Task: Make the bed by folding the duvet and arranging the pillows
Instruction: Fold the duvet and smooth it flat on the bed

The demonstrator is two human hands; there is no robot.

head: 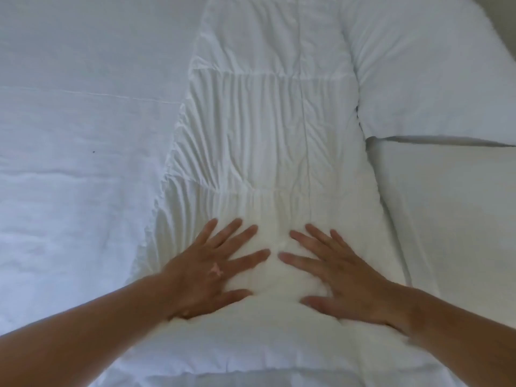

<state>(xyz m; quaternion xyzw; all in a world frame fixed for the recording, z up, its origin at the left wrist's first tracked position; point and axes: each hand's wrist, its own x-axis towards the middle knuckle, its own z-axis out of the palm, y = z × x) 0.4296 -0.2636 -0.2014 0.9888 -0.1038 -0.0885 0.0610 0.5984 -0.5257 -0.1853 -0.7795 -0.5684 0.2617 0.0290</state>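
A white quilted duvet [268, 129], folded into a long band, runs from the bottom of the view up the middle of the bed. My left hand [212, 269] and my right hand [340, 269] both lie flat on its near part, palms down and fingers spread, side by side with a small gap between them. Neither hand holds anything. A white pillow [435, 68] lies at the upper right, touching the duvet's right edge. A second white pillow [452, 219] lies below it at the right.
The white bed sheet [78, 135] covers the mattress to the left of the duvet, lightly wrinkled, with a stitched seam running across it. A strip of grey wall or floor [505, 15] shows at the top right corner.
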